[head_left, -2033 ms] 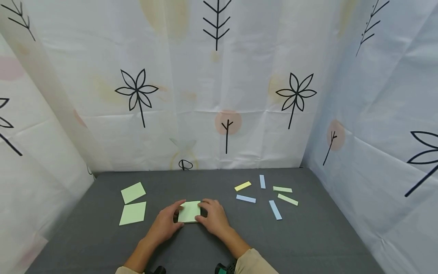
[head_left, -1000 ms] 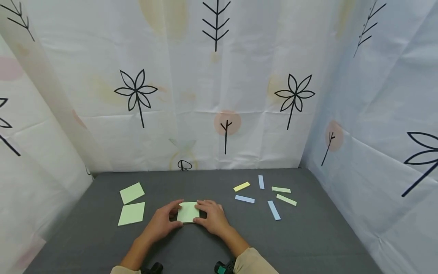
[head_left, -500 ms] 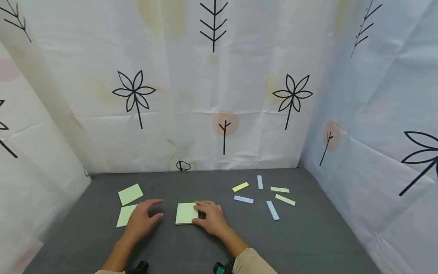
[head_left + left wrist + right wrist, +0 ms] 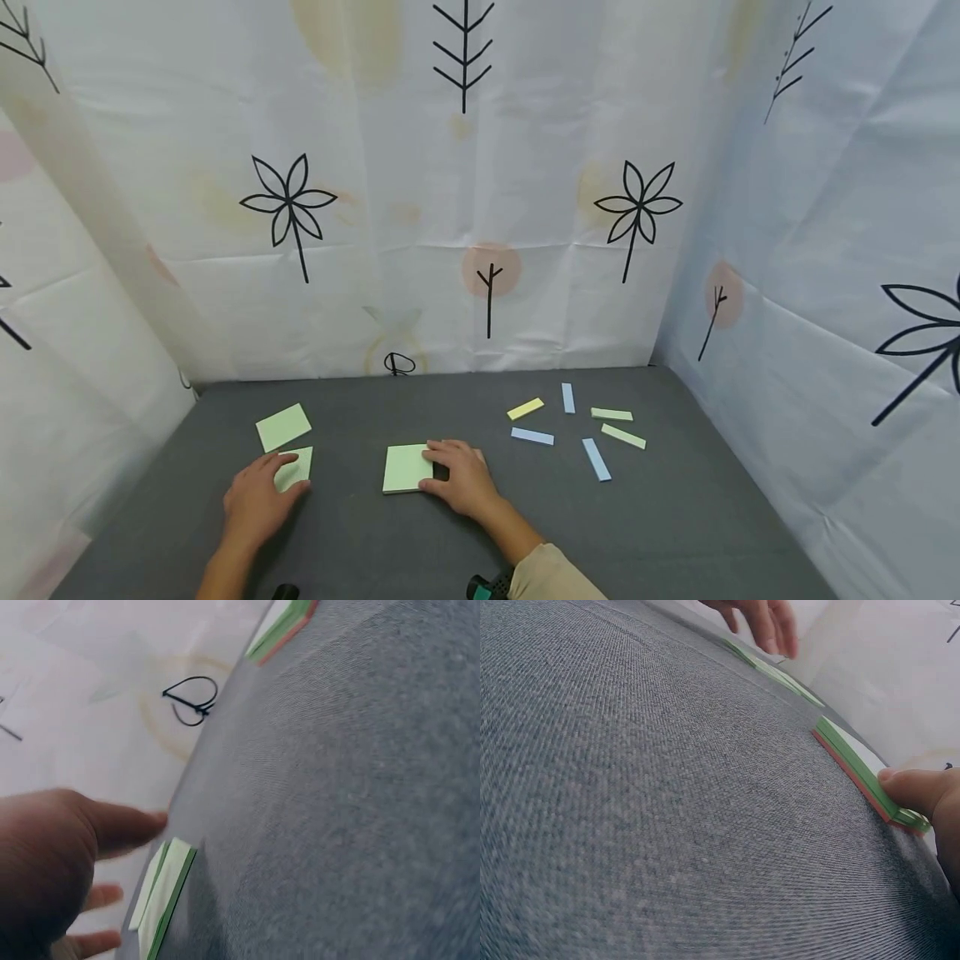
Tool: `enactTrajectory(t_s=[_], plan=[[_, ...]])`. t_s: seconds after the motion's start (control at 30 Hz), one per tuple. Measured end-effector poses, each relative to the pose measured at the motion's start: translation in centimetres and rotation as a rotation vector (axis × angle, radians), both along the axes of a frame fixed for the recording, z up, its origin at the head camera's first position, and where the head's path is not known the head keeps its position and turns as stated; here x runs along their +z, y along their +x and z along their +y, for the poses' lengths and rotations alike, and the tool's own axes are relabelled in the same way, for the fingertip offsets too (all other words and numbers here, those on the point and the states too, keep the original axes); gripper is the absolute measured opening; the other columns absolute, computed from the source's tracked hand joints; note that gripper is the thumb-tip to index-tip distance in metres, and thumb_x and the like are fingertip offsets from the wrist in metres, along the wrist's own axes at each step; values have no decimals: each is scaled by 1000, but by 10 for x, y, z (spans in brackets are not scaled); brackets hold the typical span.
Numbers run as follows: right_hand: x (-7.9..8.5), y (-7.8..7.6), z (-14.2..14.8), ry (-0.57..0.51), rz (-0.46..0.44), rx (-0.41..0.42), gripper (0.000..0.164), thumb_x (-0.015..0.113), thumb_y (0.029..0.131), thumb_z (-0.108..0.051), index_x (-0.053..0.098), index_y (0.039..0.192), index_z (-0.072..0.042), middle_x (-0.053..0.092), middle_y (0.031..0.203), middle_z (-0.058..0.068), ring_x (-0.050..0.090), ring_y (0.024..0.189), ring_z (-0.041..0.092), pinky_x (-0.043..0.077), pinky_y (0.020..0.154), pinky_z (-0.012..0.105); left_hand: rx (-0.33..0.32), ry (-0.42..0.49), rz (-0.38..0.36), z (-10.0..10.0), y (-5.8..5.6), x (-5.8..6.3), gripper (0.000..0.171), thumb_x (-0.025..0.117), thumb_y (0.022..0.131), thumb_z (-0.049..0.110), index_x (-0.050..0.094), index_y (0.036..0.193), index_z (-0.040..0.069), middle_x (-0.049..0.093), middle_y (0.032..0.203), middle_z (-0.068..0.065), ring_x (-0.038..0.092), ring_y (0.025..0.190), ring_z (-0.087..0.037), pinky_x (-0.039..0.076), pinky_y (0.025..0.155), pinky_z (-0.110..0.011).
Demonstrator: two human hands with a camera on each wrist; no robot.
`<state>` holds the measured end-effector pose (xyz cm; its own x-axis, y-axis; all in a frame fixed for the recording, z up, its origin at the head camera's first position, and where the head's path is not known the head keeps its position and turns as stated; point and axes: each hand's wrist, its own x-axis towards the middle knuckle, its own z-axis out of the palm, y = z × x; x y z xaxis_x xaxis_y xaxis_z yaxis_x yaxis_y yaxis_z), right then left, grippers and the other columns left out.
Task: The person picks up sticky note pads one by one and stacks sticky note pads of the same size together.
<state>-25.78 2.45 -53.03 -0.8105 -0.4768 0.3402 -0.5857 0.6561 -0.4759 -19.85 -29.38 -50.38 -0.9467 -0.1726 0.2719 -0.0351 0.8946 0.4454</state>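
Observation:
A square stack of sticky note pads (image 4: 407, 467) lies at the middle of the table, pale green on top. In the right wrist view its side shows green layers over a red one (image 4: 853, 775). My right hand (image 4: 467, 478) holds the stack's right edge between thumb and fingers. My left hand (image 4: 257, 497) hovers over the nearer green sticky note pad (image 4: 296, 472) at the left, thumb and fingers spread apart around it and partly covering it. Just beyond lies another green sticky note pad (image 4: 283, 427), tilted, close to the first.
To the right lie several narrow strips of sticky notes: a yellow strip (image 4: 525, 409), blue strips (image 4: 596, 460) and pale green strips (image 4: 623, 437). The dark grey table (image 4: 675, 533) is closed in by white printed cloth (image 4: 420, 167) at the back and sides.
My left hand has let go of the stack's left side and moved left to the nearer green pad. My right hand has stayed at the stack.

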Motion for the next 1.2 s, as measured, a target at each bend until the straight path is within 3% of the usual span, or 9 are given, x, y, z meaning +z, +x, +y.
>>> enactTrajectory(t_s=[0.13,0.3,0.53,0.67,0.87,1.2], plan=[[-1,0,0,-7,-4,4,49,73,86,-38,65,129,-16,57,136,-4,48,127,19,37,95,44,62,8,-94,-5,5,1,50,76,80,27,63,121,4,47,133,-29,43,115,-59,33,83,-71],[-1,0,0,-13,-6,5,49,74,85,-37,65,129,-16,57,136,-3,48,127,19,37,95,44,66,4,-157,-8,5,0,50,75,80,25,60,123,2,46,132,-31,42,113,-59,34,83,-69],[-2,0,0,-11,7,4,49,74,85,-38,66,129,-16,57,136,-3,48,128,19,38,95,43,31,12,-127,-10,-3,-5,48,77,78,15,61,120,-3,50,127,-35,43,115,-57,33,92,-65],[-2,0,0,-13,10,5,49,74,85,-37,66,129,-16,57,136,-3,48,128,19,38,95,43,15,17,-104,-7,-8,-7,44,78,77,12,64,117,-2,53,123,-34,45,114,-57,35,91,-64],[-2,0,1,-14,3,5,49,74,86,-37,65,129,-16,57,137,-3,47,128,19,37,96,44,-65,-5,-18,-2,-15,-11,40,79,75,9,67,112,-1,60,115,-31,52,107,-54,39,86,-63],[-2,0,0,-10,9,9,49,73,86,-37,65,129,-16,56,137,-3,47,128,20,37,96,44,-143,-26,26,12,-26,-14,38,79,76,8,68,111,0,64,111,-25,55,104,-49,38,89,-61]])
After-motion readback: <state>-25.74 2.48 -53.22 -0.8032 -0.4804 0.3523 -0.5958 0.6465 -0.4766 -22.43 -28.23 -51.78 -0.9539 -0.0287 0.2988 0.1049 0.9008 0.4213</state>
